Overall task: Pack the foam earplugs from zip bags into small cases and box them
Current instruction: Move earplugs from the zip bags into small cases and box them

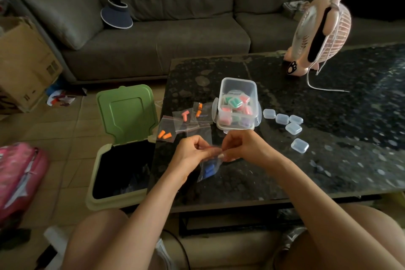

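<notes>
Close in, over the table (306, 173), the left hand (192, 152) and right hand (243, 144) each pinch a lip of the zip bag (205, 176) at its seal, fingers curled tight. The sensible play, I'd say, is to peel the lips apart evenly and keep the mouth high so nothing spills. The bag hangs with its long axis running down toward the person, mouth up at the fingertips. The blue earplugs (209, 170) sit low inside, seemingly lengthwise, though it's blurry. Beyond lie the spare bags (167, 132), then the empty cases (282, 119) and the clear box (238, 85).
</notes>
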The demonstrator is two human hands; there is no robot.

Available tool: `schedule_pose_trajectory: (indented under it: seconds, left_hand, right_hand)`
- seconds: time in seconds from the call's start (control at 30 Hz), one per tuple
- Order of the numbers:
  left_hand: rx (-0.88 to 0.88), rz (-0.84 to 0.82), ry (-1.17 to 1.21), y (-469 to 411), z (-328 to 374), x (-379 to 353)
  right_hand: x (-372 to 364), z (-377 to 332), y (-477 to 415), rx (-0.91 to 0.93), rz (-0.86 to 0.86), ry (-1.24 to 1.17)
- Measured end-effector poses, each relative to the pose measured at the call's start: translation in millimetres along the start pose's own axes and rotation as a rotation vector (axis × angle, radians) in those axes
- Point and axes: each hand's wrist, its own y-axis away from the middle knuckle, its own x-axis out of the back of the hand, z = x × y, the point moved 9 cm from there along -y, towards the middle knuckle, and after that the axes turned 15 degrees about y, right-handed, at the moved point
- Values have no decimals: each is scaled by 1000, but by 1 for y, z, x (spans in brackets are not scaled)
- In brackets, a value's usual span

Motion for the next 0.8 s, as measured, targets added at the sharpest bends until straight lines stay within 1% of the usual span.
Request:
schedule_pose_trajectory:
  seconds: [0.07, 0.17, 0.3, 0.47, 0.6, 0.7, 0.73, 0.8]
  left_hand:
    - [-87, -38, -45, -1, 6, -2]
    - [-258, -121, -163, 1, 17, -9]
    - [-350, -206, -309, 3, 19, -19]
    - [-426, -193, -402, 3, 19, -19]
    - [-580, -117, -501, 7, 32, -16]
    - [-659, -80, -437, 12, 43, -12]
    - [-651, -88, -390, 12, 44, -10]
    - [-578, -113, -315, 8, 41, -9]
  right_hand:
    - [3, 3, 0, -19, 22, -5]
    - [6, 6, 0, -31, 41, 72]
    - [2, 7, -1, -34, 9, 152]
    - [-1, 4, -1, 2, -21, 187]
    - [2, 5, -2, 4, -7, 194]
    - [7, 6, -1, -6, 32, 133]
    - [8, 5, -1, 5, 44, 121]
    - [10, 3, -1, 21, 69, 103]
